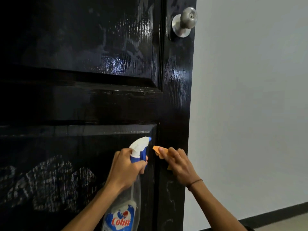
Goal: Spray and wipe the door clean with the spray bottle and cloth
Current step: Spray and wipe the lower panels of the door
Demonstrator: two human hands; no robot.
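A glossy black panelled door [93, 100] fills the left and middle of the view, with wet streaks on its upper panel and whitish marks on its lower panel. My left hand [126, 167] grips the neck of a clear spray bottle [123, 214] with a white and blue trigger head, its nozzle pointing at the door. My right hand [180, 162] presses an orange cloth [158, 150] against the door's right stile, just right of the nozzle.
A silver round door knob [185, 22] sits at the upper right of the door. A pale wall [253, 114] stands to the right of the door edge, with a dark skirting strip [275, 215] above the floor at the bottom right.
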